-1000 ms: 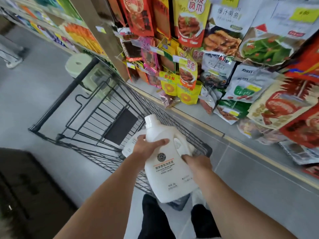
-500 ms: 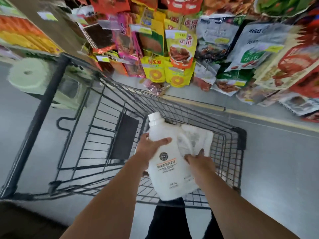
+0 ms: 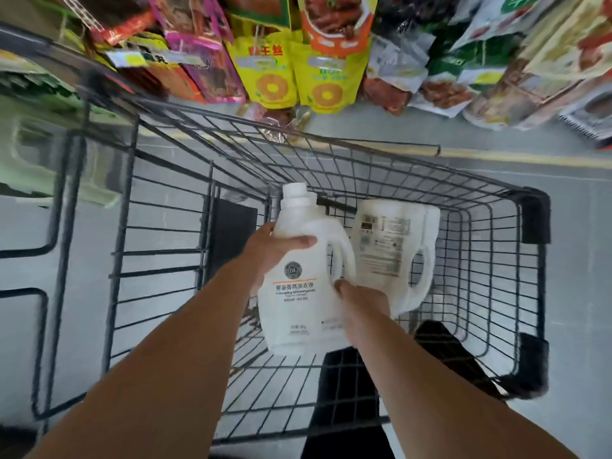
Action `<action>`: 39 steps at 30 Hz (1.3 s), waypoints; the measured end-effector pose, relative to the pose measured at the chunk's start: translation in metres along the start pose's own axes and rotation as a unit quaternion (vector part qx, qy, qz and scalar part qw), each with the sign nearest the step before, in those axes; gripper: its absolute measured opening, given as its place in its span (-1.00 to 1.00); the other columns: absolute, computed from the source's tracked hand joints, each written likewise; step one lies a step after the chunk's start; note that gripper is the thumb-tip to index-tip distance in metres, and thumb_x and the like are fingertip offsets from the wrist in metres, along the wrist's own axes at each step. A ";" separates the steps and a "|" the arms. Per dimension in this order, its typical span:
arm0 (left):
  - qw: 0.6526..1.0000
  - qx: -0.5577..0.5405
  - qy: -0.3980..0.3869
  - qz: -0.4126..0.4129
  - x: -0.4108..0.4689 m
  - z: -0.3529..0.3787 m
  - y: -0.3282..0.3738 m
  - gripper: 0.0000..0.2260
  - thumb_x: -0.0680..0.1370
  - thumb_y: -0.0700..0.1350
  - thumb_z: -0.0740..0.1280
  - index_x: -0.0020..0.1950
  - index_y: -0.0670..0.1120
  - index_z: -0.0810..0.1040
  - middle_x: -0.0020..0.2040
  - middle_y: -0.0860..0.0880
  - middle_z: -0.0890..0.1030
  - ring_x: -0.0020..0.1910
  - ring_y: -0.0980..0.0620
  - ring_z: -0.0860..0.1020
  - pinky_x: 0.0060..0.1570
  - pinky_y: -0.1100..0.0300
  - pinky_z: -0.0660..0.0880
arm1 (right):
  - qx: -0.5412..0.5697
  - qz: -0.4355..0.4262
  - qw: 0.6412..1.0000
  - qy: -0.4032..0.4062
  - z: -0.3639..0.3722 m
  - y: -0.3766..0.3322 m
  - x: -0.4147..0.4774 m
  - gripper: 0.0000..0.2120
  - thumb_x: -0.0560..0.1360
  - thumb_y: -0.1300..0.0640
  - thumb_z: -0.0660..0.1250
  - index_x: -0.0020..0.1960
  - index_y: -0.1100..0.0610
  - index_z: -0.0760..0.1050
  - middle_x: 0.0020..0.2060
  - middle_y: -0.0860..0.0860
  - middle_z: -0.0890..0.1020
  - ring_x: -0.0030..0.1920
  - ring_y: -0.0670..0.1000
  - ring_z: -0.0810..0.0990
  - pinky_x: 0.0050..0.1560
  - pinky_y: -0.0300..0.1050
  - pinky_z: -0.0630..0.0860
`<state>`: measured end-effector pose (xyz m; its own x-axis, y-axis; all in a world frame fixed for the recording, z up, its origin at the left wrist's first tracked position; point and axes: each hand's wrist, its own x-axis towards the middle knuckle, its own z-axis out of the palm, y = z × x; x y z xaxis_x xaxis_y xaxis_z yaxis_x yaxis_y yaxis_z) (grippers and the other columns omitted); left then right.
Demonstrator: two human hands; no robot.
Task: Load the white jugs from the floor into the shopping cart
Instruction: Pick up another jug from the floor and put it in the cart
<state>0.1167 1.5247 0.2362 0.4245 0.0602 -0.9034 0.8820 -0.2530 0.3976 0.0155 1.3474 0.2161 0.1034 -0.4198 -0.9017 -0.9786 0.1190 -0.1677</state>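
Note:
I hold a white detergent jug (image 3: 298, 293) over the basket of the black wire shopping cart (image 3: 463, 200), cap pointing away from me. My left hand (image 3: 275, 250) grips its shoulder below the cap, thumb across the front. My right hand (image 3: 362, 301) grips its lower right side, near the handle. A second white jug (image 3: 394, 250) lies on its side inside the cart, back label up, just right of the held one.
Hanging snack packets (image 3: 298, 71) fill the shelf wall beyond the cart. The cart's folded child-seat frame (image 3: 99, 260) is at the left. Grey tiled floor (image 3: 579, 260) surrounds it, with a yellow line (image 3: 530, 159) along the shelf base. My dark trousers (image 3: 344, 409) show beneath the cart.
The view has tilted further down over the cart. The held jug has moved lower, into the basket, beside the jug lying there. Both hands keep their grip.

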 end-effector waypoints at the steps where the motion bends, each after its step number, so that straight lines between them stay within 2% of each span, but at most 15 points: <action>1: 1.000 0.008 -0.007 0.001 0.005 -0.002 -0.001 -0.15 0.03 0.15 0.79 0.28 0.03 0.64 0.06 -0.04 0.81 0.02 -0.16 0.79 0.14 -0.25 0.69 | 0.006 0.009 1.000 -0.005 0.005 0.003 0.003 -0.72 0.49 -0.04 0.56 -0.22 0.13 0.59 -0.28 0.01 0.66 -0.21 0.08 0.65 -0.04 0.00 0.68; 4: 0.999 0.026 -0.022 -0.002 0.016 -0.006 -0.004 -0.16 0.03 0.18 0.79 0.26 0.04 0.66 0.07 -0.04 0.80 0.05 -0.17 0.78 0.17 -0.25 0.67 | 0.045 0.017 0.998 -0.036 0.015 0.007 0.006 -0.81 0.55 0.03 0.50 -0.13 0.09 0.56 -0.29 -0.02 0.59 -0.35 -0.02 0.55 -0.33 -0.17 0.56; 6: 0.999 0.037 -0.028 -0.007 0.019 -0.008 -0.004 -0.13 0.03 0.21 0.79 0.29 0.05 0.65 0.09 -0.03 0.80 0.06 -0.17 0.78 0.17 -0.25 0.67 | 0.006 0.000 0.999 -0.046 0.018 0.009 0.006 -0.73 0.55 0.01 0.50 0.12 0.15 0.60 -0.18 -0.04 0.63 -0.28 -0.04 0.59 -0.37 -0.23 0.52; 8: 0.998 0.056 -0.035 -0.006 0.020 -0.011 -0.005 -0.19 0.11 0.21 0.77 0.31 0.06 0.63 0.11 -0.01 0.79 0.08 -0.14 0.77 0.19 -0.22 0.66 | -0.065 -0.009 0.996 -0.056 0.026 0.008 0.006 -0.30 0.49 0.03 0.55 0.54 0.10 0.37 0.18 -0.04 0.64 0.02 0.02 0.68 -0.16 -0.16 0.54; 10: 0.996 0.081 -0.040 -0.004 0.020 -0.012 -0.006 -0.20 0.15 0.28 0.73 0.32 0.09 0.62 0.15 0.02 0.77 0.12 -0.10 0.75 0.24 -0.18 0.64 | -0.231 -0.099 0.967 -0.041 0.029 0.014 0.003 -0.08 0.47 0.06 0.56 0.67 -0.03 0.12 0.42 -0.03 0.54 0.27 0.09 0.65 0.12 -0.10 0.60; 13: 0.993 0.111 -0.032 -0.001 0.026 -0.013 -0.012 -0.11 0.11 0.43 0.67 0.37 0.14 0.58 0.21 0.08 0.73 0.19 -0.05 0.70 0.30 -0.16 0.60 | -0.095 -0.021 0.993 -0.061 0.030 0.019 0.005 -0.23 0.47 -0.06 0.51 0.59 0.11 0.32 0.24 -0.03 0.65 0.19 0.08 0.68 0.28 0.00 0.66; 15: 0.992 0.125 -0.023 0.003 0.028 -0.013 -0.016 -0.06 0.13 0.46 0.63 0.43 0.13 0.53 0.26 0.08 0.70 0.23 -0.04 0.67 0.33 -0.15 0.58 | -0.019 0.027 0.997 -0.065 0.038 0.029 0.006 -0.48 0.42 -0.17 0.47 0.20 0.19 0.64 -0.11 0.00 0.68 -0.04 0.08 0.71 0.19 0.14 0.73; 17: 0.992 0.129 -0.003 0.010 0.025 -0.011 -0.017 -0.05 0.18 0.45 0.61 0.47 0.09 0.49 0.29 0.06 0.67 0.26 -0.06 0.65 0.35 -0.14 0.56 | -0.006 0.020 0.998 -0.059 0.038 0.028 0.003 -0.65 0.46 -0.17 0.48 -0.07 0.13 0.61 -0.22 0.01 0.65 -0.09 0.13 0.73 0.16 0.17 0.74; 21: 0.988 0.135 0.064 0.044 0.010 -0.005 -0.015 -0.38 0.45 0.19 0.61 0.42 -0.02 0.55 0.25 -0.01 0.68 0.18 -0.07 0.66 0.25 -0.05 0.63 | -0.037 0.001 0.998 -0.058 0.036 0.023 -0.006 -0.68 0.60 -0.04 0.46 0.10 0.23 0.67 -0.26 0.00 0.60 -0.19 0.08 0.60 -0.05 -0.06 0.61; 25: 0.979 0.174 0.100 0.043 -0.010 -0.003 -0.009 -0.22 0.49 0.09 0.61 0.64 0.02 0.38 0.46 0.03 0.56 0.23 0.01 0.58 0.11 0.14 0.56 | -0.023 0.033 0.997 -0.062 0.026 0.011 -0.018 -0.77 0.60 0.08 0.47 0.13 0.23 0.66 -0.27 0.01 0.55 -0.18 0.08 0.57 -0.05 -0.08 0.53; 29: 0.979 0.166 0.105 0.048 -0.038 -0.003 -0.001 -0.23 0.51 0.08 0.60 0.66 0.03 0.36 0.56 0.02 0.47 0.39 -0.06 0.56 0.17 0.14 0.51 | -0.001 0.035 0.996 -0.081 0.005 -0.006 -0.035 -0.80 0.60 0.09 0.46 0.10 0.22 0.66 0.01 0.19 0.74 -0.10 0.16 0.67 0.15 0.09 0.67; 31: 0.978 0.173 0.110 0.046 -0.057 -0.001 0.007 -0.31 0.54 0.12 0.56 0.62 0.01 0.42 0.54 -0.01 0.50 0.15 0.02 0.65 0.15 0.10 0.56 | 0.027 0.019 0.994 -0.100 -0.009 -0.013 -0.043 -0.68 0.62 0.07 0.44 0.29 0.23 0.65 0.24 0.23 0.72 0.14 0.24 0.75 0.21 0.20 0.68; 34: 0.978 0.166 0.119 0.027 -0.086 0.006 0.026 -0.53 0.65 0.12 0.42 0.49 -0.08 0.54 0.37 -0.05 0.59 -0.26 0.15 0.53 -0.17 0.18 0.54 | 0.065 0.028 0.986 -0.153 -0.038 -0.032 -0.066 -0.61 0.67 0.05 0.38 0.44 0.20 0.57 0.39 0.17 0.65 0.39 0.20 0.65 0.27 0.24 0.62; 37: 0.995 0.070 0.072 -0.013 -0.114 0.016 0.049 -0.64 0.74 0.10 0.26 0.31 -0.17 0.58 0.22 -0.18 0.66 0.03 -0.17 0.68 0.01 0.04 0.64 | 0.128 0.039 0.967 -0.216 -0.072 -0.057 -0.091 -0.61 0.77 0.25 0.18 0.58 0.24 0.43 0.54 0.18 0.53 0.56 0.17 0.50 0.39 0.32 0.52; 39: 0.998 0.042 0.034 -0.039 -0.137 0.022 0.064 -0.63 0.77 0.08 0.19 0.35 -0.18 0.56 0.21 -0.19 0.66 0.18 -0.21 0.67 -0.08 0.10 0.59 | 0.150 0.021 0.960 -0.235 -0.095 -0.068 -0.106 -0.59 0.79 0.26 0.10 0.62 0.22 0.39 0.56 0.17 0.51 0.58 0.16 0.47 0.43 0.29 0.52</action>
<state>0.1110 1.4790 0.3816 0.3708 0.1477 -0.9169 0.8938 -0.3248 0.3091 0.0541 1.2981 0.3612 0.2028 0.0350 -0.9786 -0.8961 0.4095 -0.1711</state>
